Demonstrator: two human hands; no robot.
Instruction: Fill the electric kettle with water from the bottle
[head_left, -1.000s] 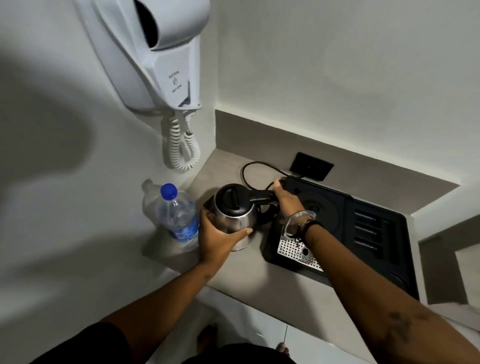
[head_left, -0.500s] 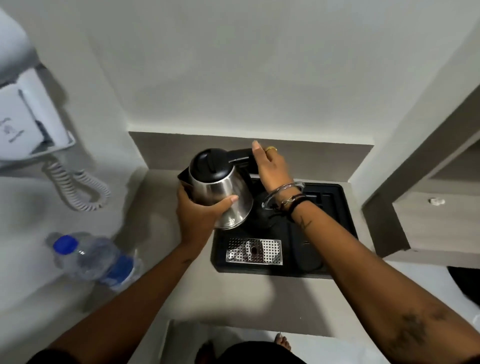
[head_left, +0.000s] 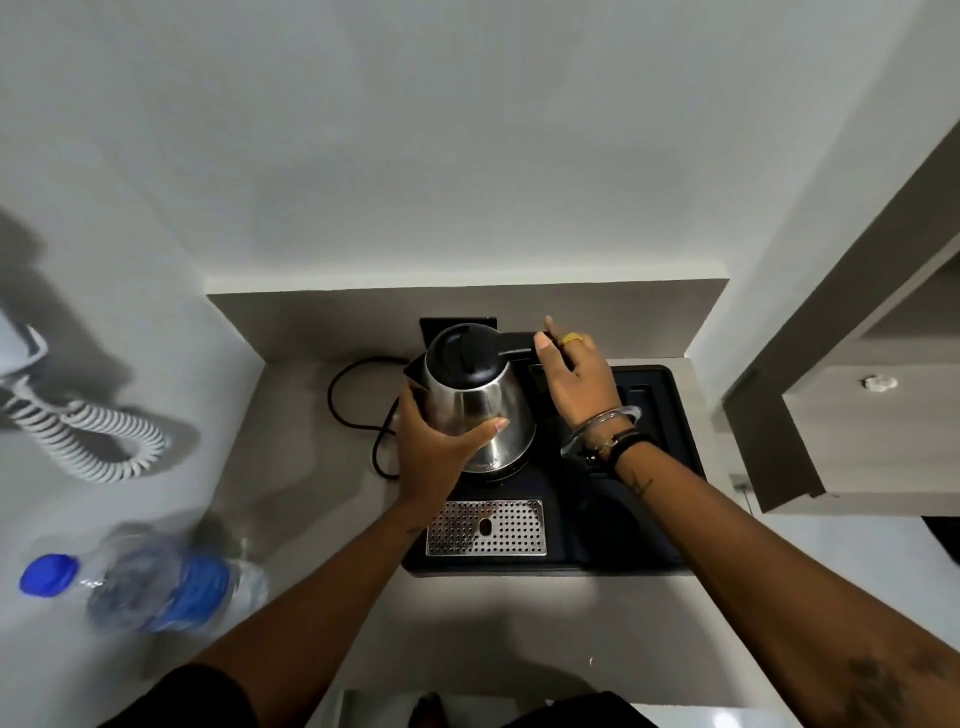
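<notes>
Nearest the camera, two bare forearms reach forward over the pale counter (head_left: 509, 623). Low at the left, well apart from both hands, the water bottle (head_left: 156, 587) stands blurred with its blue cap (head_left: 48, 574) on. Farther in, a black tray (head_left: 670, 519) sits on the counter, a perforated metal drip plate (head_left: 485, 527) at its near edge. Beyond the plate, the left hand (head_left: 434, 454) is wrapped around the near-left side of the steel electric kettle (head_left: 475, 402), thumb across its front, fingers behind it and hidden. The kettle stands over the tray's left rear part, tilted slightly, black lid (head_left: 465, 353) closed; whether its bottom touches the tray is hard to tell. The right hand (head_left: 576, 384), wearing a ring and bangles at the wrist, holds the kettle's black handle (head_left: 514, 345) on the right side, index finger raised. A black cord (head_left: 353, 410) loops on the counter left of the kettle. On the far left wall hangs a white coiled cord (head_left: 88, 441).
</notes>
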